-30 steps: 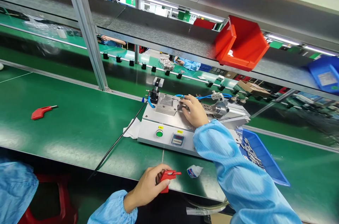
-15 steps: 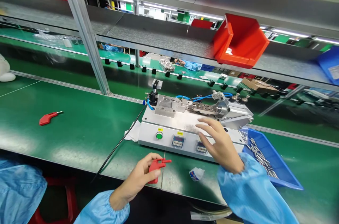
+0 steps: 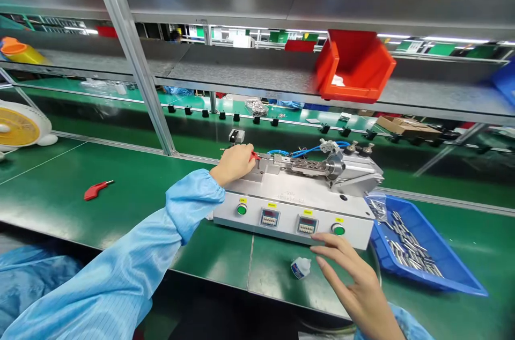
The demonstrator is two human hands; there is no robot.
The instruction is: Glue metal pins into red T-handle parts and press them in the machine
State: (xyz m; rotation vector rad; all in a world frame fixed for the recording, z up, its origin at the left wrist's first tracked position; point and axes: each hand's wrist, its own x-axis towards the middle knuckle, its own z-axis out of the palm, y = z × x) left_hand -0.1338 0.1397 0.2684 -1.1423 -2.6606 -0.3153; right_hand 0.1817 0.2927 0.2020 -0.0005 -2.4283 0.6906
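Note:
My left hand (image 3: 235,162) is closed around a red plastic handle piece (image 3: 254,156), at the left fixture of a white-and-metal bench machine (image 3: 298,195). Only a bit of the red piece shows past my fingers; whether it sits in the fixture is hidden. My right hand (image 3: 354,281) hovers with fingers apart and nothing in it, in front of the machine's right half. Just left of it a small white bottle with a blue label (image 3: 301,267) lies tilted on the green bench. Another red handle piece with a metal tip (image 3: 97,190) lies far left.
A blue tray (image 3: 454,254) with several metal pins stands to the right of the machine. An orange-red bin (image 3: 358,82) sits on the shelf (image 3: 249,69) above. A metal post (image 3: 132,50) rises behind the bench at left, and a fan (image 3: 20,125) stands beyond it.
My left hand has carried the red handle piece from the bench's front edge up to the machine's left fixture. My right hand has drawn back from the machine toward me. The view has shifted.

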